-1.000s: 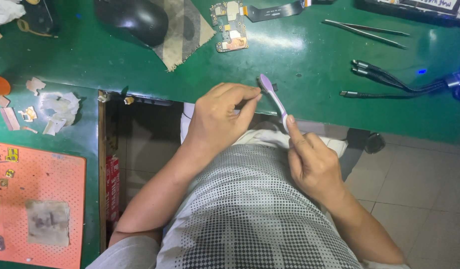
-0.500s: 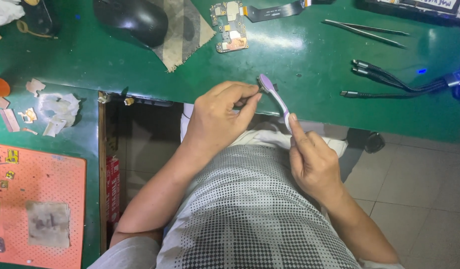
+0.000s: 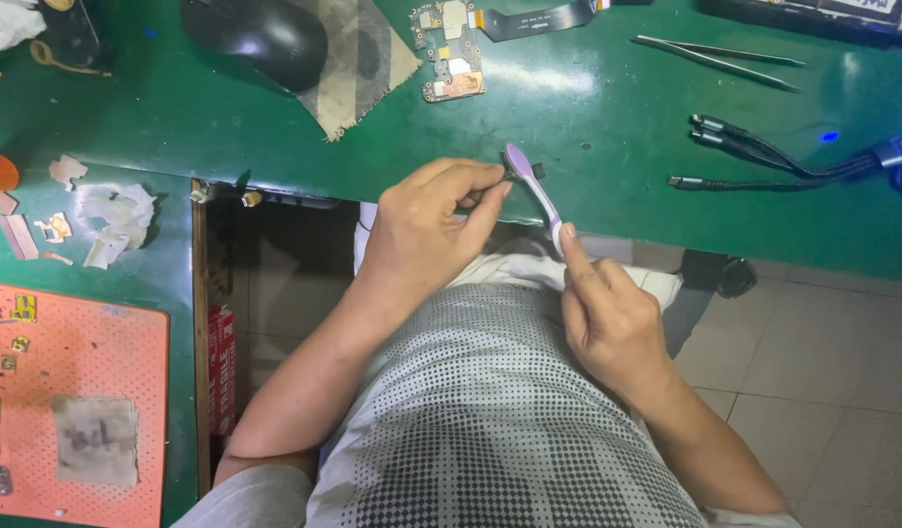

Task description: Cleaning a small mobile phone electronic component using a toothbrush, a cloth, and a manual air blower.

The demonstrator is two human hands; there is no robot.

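My right hand (image 3: 607,313) grips the white handle end of a purple-headed brush (image 3: 531,186), index finger laid along it. The brush head points up-left over the front edge of the green desk (image 3: 588,147). My left hand (image 3: 431,230) is closed with thumb and fingertips pinching a small dark part (image 3: 514,173) right at the brush head. Both hands hover above my lap, over my dotted shirt.
A circuit board (image 3: 453,49) with a flex cable lies at the back centre. Tweezers (image 3: 715,51) and black cables (image 3: 764,156) lie to the right. A black mouse (image 3: 260,37) sits on a grey cloth. An orange mat (image 3: 69,401) with small parts lies at left.
The brush and both hands have shifted only slightly; the brush head stays against the small part in my left fingers.
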